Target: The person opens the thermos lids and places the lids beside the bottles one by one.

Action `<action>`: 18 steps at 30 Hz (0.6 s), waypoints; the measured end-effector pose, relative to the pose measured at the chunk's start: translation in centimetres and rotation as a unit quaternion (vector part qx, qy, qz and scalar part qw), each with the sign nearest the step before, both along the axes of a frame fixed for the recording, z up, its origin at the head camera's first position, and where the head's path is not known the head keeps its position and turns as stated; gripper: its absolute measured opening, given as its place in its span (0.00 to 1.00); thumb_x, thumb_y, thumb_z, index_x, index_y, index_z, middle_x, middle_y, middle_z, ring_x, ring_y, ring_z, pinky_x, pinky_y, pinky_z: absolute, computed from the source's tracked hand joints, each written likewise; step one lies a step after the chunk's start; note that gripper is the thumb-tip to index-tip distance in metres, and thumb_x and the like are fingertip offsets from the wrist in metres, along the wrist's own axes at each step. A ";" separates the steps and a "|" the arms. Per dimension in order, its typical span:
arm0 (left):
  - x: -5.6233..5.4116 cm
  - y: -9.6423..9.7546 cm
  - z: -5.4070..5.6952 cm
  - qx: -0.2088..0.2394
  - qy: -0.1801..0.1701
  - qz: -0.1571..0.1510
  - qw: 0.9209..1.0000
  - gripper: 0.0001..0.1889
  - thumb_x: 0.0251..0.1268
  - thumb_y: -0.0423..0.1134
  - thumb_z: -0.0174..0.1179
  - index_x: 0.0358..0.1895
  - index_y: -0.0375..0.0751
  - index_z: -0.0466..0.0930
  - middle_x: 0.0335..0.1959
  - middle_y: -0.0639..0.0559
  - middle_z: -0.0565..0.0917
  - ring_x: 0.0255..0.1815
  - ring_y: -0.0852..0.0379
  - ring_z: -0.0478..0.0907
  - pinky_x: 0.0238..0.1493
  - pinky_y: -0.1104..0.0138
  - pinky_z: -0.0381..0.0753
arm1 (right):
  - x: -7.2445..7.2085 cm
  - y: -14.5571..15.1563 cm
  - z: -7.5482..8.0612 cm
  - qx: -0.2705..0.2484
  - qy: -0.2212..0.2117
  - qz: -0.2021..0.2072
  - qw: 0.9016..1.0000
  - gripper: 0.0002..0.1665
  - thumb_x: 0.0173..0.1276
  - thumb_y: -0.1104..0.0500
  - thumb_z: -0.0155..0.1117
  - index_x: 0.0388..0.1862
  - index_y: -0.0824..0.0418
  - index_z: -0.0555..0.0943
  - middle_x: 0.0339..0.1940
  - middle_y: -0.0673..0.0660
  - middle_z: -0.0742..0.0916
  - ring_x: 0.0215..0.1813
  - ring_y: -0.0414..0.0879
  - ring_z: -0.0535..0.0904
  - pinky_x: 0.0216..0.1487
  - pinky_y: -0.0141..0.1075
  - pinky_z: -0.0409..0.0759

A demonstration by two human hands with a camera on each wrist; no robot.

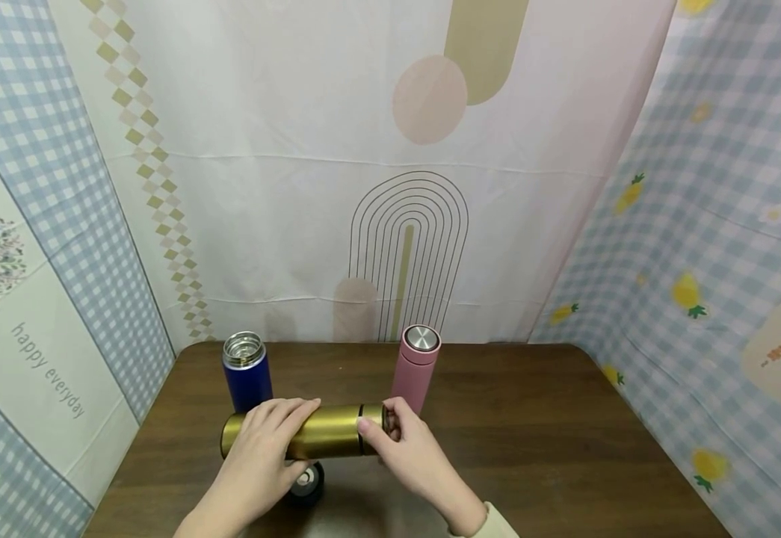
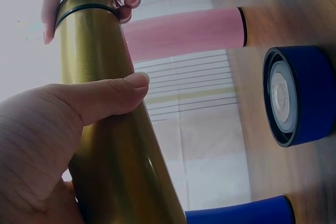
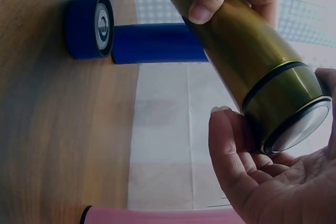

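A gold thermos (image 1: 332,437) lies sideways above the table, held between both hands. My left hand (image 1: 262,452) grips its body, thumb (image 2: 118,94) across the side in the left wrist view. At the other end my right hand (image 1: 417,452) holds the gold lid (image 3: 281,100), with the thumb and curled fingers around it. A dark ring marks the seam between lid and body, and the lid sits flush on it.
Behind the left hand stands a blue thermos (image 1: 247,381), its steel mouth uncovered. Its blue lid (image 2: 312,95) lies inside-up on the wooden table (image 1: 531,448), below the gold thermos. A pink thermos (image 1: 413,373) with its lid on stands behind the right hand. Patterned cloths hang around the table.
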State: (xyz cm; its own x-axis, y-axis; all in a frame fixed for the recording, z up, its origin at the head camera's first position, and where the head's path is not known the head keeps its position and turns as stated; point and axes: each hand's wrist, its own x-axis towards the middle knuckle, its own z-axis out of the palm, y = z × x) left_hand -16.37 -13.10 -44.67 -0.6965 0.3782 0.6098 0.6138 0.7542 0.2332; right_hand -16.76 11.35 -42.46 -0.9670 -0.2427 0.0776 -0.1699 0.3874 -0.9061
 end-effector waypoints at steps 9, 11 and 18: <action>0.0 -0.1 -0.1 0.005 -0.012 0.007 1.000 0.44 0.32 0.42 0.80 0.63 0.46 0.73 0.54 0.52 0.77 0.54 0.49 0.71 0.56 0.51 0.67 | 0.6 -0.2 1.3 -0.019 0.035 0.029 0.999 0.28 0.66 0.49 0.67 0.60 0.55 0.70 0.40 0.54 0.79 0.36 0.45 0.79 0.36 0.34 0.79; 0.0 -0.1 -0.1 0.008 -0.017 0.010 1.000 0.44 0.32 0.42 0.80 0.63 0.46 0.74 0.53 0.52 0.78 0.53 0.49 0.72 0.56 0.51 0.68 | 0.6 -0.2 1.5 -0.030 0.042 0.043 0.998 0.31 0.65 0.52 0.68 0.63 0.54 0.68 0.43 0.56 0.78 0.37 0.46 0.79 0.37 0.35 0.80; 0.2 -0.1 -0.1 0.009 -0.043 0.015 0.999 0.44 0.34 0.44 0.80 0.64 0.46 0.73 0.52 0.52 0.78 0.53 0.50 0.73 0.55 0.51 0.70 | 0.0 0.0 0.0 -0.030 0.068 0.074 0.994 0.36 0.66 0.50 0.67 0.69 0.45 0.62 0.50 0.55 0.76 0.43 0.45 0.79 0.42 0.37 0.81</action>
State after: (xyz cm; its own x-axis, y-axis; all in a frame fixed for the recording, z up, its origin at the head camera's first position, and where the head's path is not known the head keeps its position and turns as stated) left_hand -16.20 -13.15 -44.79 -0.7574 0.3451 0.5544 0.5677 0.7676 0.2977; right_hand -16.78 11.38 -42.44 -0.9002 -0.3729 0.2249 -0.3445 0.2940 -0.8916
